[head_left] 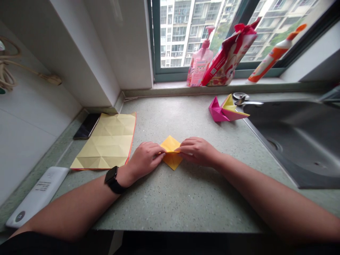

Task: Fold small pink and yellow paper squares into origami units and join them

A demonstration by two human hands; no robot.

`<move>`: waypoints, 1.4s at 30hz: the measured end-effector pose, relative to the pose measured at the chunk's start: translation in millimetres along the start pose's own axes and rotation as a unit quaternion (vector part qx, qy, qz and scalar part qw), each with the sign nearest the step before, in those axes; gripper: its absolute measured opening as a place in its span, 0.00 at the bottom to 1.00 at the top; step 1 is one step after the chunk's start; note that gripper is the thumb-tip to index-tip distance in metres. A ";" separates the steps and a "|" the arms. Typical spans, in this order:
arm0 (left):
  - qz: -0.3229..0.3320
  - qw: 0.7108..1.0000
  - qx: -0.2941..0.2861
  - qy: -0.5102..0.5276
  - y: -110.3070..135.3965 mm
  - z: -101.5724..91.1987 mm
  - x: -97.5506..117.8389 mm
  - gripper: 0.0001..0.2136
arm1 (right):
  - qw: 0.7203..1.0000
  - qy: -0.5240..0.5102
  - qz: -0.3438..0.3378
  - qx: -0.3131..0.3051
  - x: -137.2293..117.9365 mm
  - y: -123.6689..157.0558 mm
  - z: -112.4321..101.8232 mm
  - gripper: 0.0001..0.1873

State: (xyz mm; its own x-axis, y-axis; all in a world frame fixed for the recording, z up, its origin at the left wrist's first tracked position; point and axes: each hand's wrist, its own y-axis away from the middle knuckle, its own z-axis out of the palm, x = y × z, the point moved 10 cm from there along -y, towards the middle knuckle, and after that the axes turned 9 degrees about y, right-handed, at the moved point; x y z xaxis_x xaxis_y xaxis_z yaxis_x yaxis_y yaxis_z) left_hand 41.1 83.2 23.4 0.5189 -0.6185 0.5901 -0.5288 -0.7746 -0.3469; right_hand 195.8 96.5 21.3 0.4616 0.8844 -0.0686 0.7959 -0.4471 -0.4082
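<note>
Your left hand (pixel 145 159) and right hand (pixel 198 152) pinch the folded yellow origami paper (pixel 171 152) from both sides | creased yellow sheet (pixel 105 141) at 10 o'clock | pink-and-yellow origami model (pixel 227 109) at 1 o'clock

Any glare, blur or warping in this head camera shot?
Head view: the window is bright and slightly washed out; the wide lens bends the counter and stretches the forearms; soft shadows lie under the left hand and right hand; the yellow origami paper shows no blur.
</note>
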 end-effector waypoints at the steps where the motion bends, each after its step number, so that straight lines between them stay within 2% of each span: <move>1: -0.003 1.000 0.000 -0.001 -0.1 -0.2 -0.1 0.05 | 1.000 0.000 0.001 0.003 -0.3 -0.3 -1.1 0.15; 9: -0.044 0.998 -0.014 0.037 -3.8 -0.1 -5.3 0.09 | 0.998 -0.045 0.048 -0.011 11.5 1.3 4.0 0.14; 14: -0.069 0.997 0.000 0.048 -3.7 -1.8 -10.7 0.06 | 0.991 -0.061 0.120 -0.026 27.6 5.9 14.4 0.09; 20: -0.080 0.995 0.018 0.063 -4.1 -1.6 -18.2 0.17 | 0.973 -0.084 0.207 -0.063 42.6 9.7 25.7 0.27; 29: -0.082 0.995 0.001 -0.047 -4.1 4.4 -20.8 0.16 | 0.972 -0.064 0.218 -0.064 43.5 9.1 27.7 0.25; 32: -0.061 0.995 -0.002 -0.079 -3.6 7.0 -18.6 0.15 | 0.973 -0.057 0.213 -0.062 41.7 7.9 27.2 0.25; 35: -0.002 0.995 -0.006 -0.103 -3.1 10.9 -8.5 0.13 | 0.976 -0.042 0.205 -0.064 38.4 6.2 26.0 0.22; 39: 0.095 0.991 -0.039 -0.084 -0.1 21.8 12.5 0.14 | 0.979 -0.016 0.190 -0.069 35.0 5.1 24.7 0.18; 42: 0.113 0.989 -0.069 -0.064 2.0 29.0 18.9 0.16 | 0.981 0.003 0.181 -0.070 35.5 5.1 23.7 0.16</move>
State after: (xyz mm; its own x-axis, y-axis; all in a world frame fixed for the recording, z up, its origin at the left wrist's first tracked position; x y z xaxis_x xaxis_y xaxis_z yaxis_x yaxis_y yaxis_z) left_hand 69.3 66.2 12.7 0.4521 -0.7927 0.4090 -0.7231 -0.5942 -0.3522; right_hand 207.0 128.7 -4.7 0.7254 0.6643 -0.1804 0.6256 -0.7456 -0.2296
